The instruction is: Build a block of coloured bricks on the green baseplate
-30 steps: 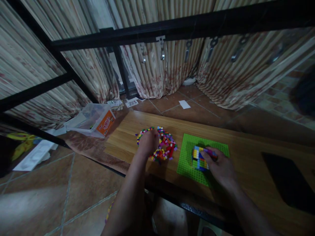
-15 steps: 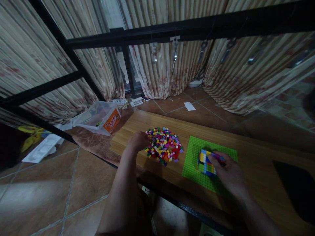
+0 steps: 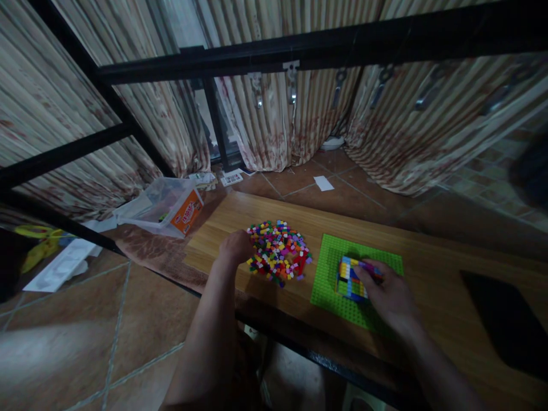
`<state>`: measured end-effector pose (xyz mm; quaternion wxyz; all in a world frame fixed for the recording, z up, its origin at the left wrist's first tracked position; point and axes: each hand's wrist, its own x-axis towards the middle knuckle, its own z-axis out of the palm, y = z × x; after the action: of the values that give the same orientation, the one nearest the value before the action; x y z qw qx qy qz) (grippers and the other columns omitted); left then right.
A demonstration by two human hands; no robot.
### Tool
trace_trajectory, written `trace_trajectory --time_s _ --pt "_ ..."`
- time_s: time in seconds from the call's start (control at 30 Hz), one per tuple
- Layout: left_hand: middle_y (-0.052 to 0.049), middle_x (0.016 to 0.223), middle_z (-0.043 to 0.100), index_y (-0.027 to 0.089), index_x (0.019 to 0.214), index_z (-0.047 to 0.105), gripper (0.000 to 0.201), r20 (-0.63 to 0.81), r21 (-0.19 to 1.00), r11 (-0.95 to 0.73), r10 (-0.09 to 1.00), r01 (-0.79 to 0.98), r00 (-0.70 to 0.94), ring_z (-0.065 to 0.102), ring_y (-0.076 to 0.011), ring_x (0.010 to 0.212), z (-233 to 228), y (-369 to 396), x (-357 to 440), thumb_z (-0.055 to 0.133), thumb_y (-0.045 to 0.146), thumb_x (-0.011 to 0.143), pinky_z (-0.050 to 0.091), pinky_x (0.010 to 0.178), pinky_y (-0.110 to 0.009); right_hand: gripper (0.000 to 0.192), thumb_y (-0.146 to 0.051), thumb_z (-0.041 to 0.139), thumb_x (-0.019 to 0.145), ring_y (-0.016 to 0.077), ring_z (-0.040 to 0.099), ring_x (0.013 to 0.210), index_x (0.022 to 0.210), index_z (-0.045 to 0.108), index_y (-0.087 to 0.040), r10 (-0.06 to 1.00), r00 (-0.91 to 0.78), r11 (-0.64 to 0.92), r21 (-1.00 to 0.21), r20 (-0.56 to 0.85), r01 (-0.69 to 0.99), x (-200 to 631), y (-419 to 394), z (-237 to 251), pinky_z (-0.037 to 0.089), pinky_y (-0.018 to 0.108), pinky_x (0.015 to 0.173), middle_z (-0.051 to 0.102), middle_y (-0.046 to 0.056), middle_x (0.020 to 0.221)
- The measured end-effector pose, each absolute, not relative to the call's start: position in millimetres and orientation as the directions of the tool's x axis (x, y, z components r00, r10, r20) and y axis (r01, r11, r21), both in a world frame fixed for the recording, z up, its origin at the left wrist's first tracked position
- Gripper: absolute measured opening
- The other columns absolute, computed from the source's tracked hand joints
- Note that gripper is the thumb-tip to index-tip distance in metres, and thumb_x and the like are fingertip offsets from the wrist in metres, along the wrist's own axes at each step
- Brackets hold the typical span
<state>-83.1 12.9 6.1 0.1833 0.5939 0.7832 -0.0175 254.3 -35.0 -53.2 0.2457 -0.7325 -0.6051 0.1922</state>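
My left hand (image 3: 236,248) is closed at the left edge of a pile of small multicoloured toy bricks (image 3: 280,251). Its fingertips are turned away, so what they hold, if anything, is hidden. A green studded baseplate (image 3: 327,274) lies to the right of the pile on a wooden tabletop (image 3: 209,245). On it stands a boxy structure of toy bricks (image 3: 346,275) in yellow, blue, green and other colours. My right hand (image 3: 391,297) grips this brick structure from the right, thumb toward me and fingers over its far side, covering part of it.
A clear plastic box (image 3: 160,208) with an orange label is beyond the table's left end. A dark flat panel (image 3: 503,319) lies at the table's right. A black metal bar (image 3: 274,57) with hanging metal pieces crosses ahead, before striped curtains (image 3: 265,125).
The whole view has shifted slightly, so things appear a little further left. Both hands keep nearly the same places, the left at the pile and the right on the brick structure.
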Motion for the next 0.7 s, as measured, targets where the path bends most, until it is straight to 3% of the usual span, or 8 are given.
trace_trajectory --time_s 0.17,0.27,0.37,0.47,0.57,0.7 --pt "-0.007 0.071 0.067 0.016 0.073 0.069 0.014 -0.270 0.273 0.235 0.950 0.933 -0.160 0.062 -0.0199 0.072 9.7 12.5 -87.9 0.058 0.026 0.072 0.042 0.063 -0.026 0.055 -0.064 0.044 0.083 0.0290 0.063 0.093 0.110 0.065 -0.021 0.981 0.189 -0.133 -0.606 0.029 0.784 253.8 -35.8 -54.8 0.048 0.046 0.085 0.069 0.012 0.105" --pt "-0.001 0.062 0.058 0.015 0.073 0.066 0.023 -0.242 0.492 0.135 0.970 0.860 -0.014 0.053 -0.0139 0.061 13.9 9.6 -91.0 0.053 0.033 0.079 0.037 0.056 -0.023 0.052 -0.061 0.045 0.085 0.0278 0.062 0.098 0.113 0.064 -0.021 0.980 0.179 -0.086 -0.629 0.086 0.772 251.5 -36.9 -56.4 0.045 0.047 0.092 0.067 0.012 0.111" --pt "0.003 0.061 0.050 0.014 0.074 0.061 0.031 -0.229 0.733 0.042 0.955 0.678 0.188 0.043 -0.0100 0.056 19.3 6.0 -84.1 0.051 0.043 0.083 0.033 0.052 -0.021 0.048 -0.056 0.047 0.087 0.0283 0.060 0.102 0.113 0.063 -0.018 0.963 0.197 -0.026 -0.657 0.187 0.753 246.3 -37.5 -51.8 0.045 0.048 0.093 0.066 0.013 0.112" --pt "0.004 0.060 0.043 0.015 0.071 0.054 0.033 -0.210 0.878 0.007 0.904 0.478 0.372 0.037 -0.0081 0.055 24.0 2.8 -63.6 0.054 0.046 0.083 0.030 0.050 -0.020 0.039 -0.049 0.051 0.088 0.0281 0.058 0.106 0.110 0.064 -0.020 0.916 0.203 0.088 -0.668 0.346 0.739 239.5 -38.9 -40.3 0.042 0.049 0.096 0.065 0.012 0.110" --pt "0.004 0.062 0.044 0.014 0.072 0.053 0.034 -0.200 0.937 0.021 0.852 0.350 0.484 0.038 -0.0076 0.056 24.6 -0.8 -33.3 0.056 0.046 0.084 0.032 0.052 -0.020 0.028 -0.040 0.052 0.090 0.0246 0.059 0.104 0.108 0.064 -0.022 0.892 0.149 0.234 -0.720 0.426 0.653 232.0 -43.4 -26.6 0.045 0.043 0.094 0.066 0.009 0.107" --pt "0.002 0.067 0.051 0.013 0.075 0.056 0.036 -0.277 0.948 0.093 0.718 0.305 0.639 0.046 -0.0085 0.060 17.5 -8.6 7.6 0.057 0.048 0.084 0.038 0.057 -0.020 0.025 -0.029 0.052 0.092 0.0193 0.060 0.100 0.114 0.063 -0.025 0.911 -0.045 0.376 -0.780 0.411 0.500 221.9 -55.1 -15.4 0.048 0.035 0.088 0.064 0.006 0.107"
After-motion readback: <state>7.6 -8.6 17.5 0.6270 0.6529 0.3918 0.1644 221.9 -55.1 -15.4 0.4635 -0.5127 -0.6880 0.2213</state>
